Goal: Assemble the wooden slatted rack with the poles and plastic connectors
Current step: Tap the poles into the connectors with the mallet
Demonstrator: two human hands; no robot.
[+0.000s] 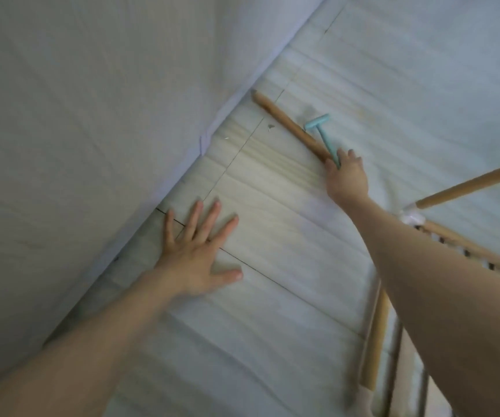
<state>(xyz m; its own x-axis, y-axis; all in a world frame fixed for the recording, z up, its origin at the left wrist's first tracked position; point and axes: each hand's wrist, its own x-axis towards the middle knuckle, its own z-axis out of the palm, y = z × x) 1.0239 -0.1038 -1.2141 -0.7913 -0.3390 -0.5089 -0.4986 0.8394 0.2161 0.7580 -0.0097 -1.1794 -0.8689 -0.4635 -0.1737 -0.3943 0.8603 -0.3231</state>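
My hands are split in their work: the left hand (196, 260) lies flat with fingers spread on the pale wood-grain floor (273, 236), holding nothing, bracing me near the white wall (92, 115). The right hand (346, 176) is stretched far forward, its fingers curled at the near end of the loose brown wooden pole (288, 124) and around the handle of a small light-blue plastic T-shaped mallet (322, 130); whether it grips both I cannot tell. The pole's long axis runs diagonally away from that hand, up and left toward the wall, so the right hand is much the nearer. The partly built rack (465, 251), with slats, a white plastic connector (412, 213) and fitted poles, lies behind my right forearm.
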